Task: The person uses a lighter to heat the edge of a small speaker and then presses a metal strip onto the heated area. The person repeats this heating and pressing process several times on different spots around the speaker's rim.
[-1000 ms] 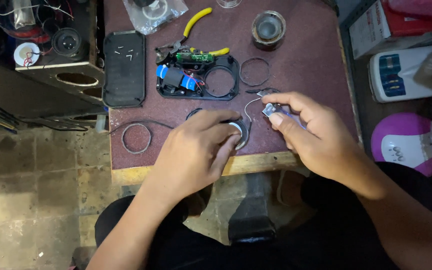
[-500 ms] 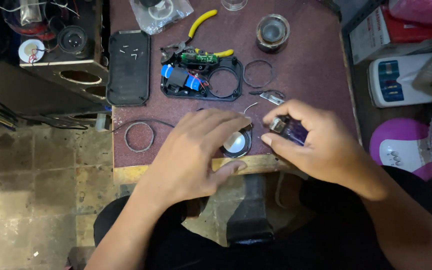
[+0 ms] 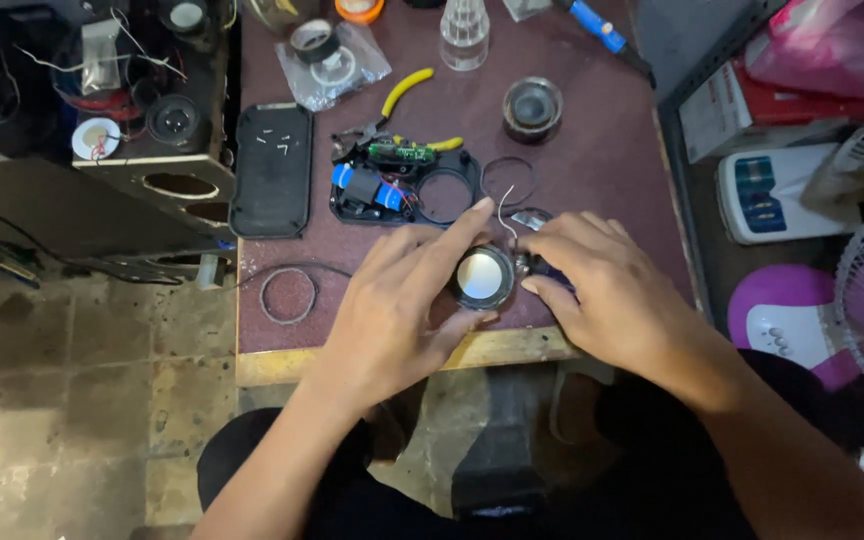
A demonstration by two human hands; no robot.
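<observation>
Speaker driver (image 3: 483,277), small, round, shiny cone up, sits near the front edge of the tabletop (image 3: 592,150), right of middle. Left hand (image 3: 407,300) wraps it from the left, fingers curled narrow round its rim, index finger stretched past its far side. Right hand (image 3: 607,290) touches it from the right, thumb and fingertips pinched close at the rim over a small dark part, only partly visible; can't tell whether it grips that part. Thin white wire (image 3: 504,210) rises from between the hands.

Change: a second ago the right hand held a small dark purple part up off the driver, plainly pinched; half a second ago it was apart to the right. Now it is down against the driver's right side, both hands closed in on it. Reads as part brought to the driver for fitting, hands now working at the joint.

Around: open black casing (image 3: 404,186) with blue parts and green board just behind the hands, black ring (image 3: 508,180) right of it, black flat cover (image 3: 272,170) toward the left edge, loose ring (image 3: 288,295) at the front left, yellow-handled pliers (image 3: 402,95) further back, second dark driver (image 3: 532,108) back right, clear glass (image 3: 465,35) at the back edge.
</observation>
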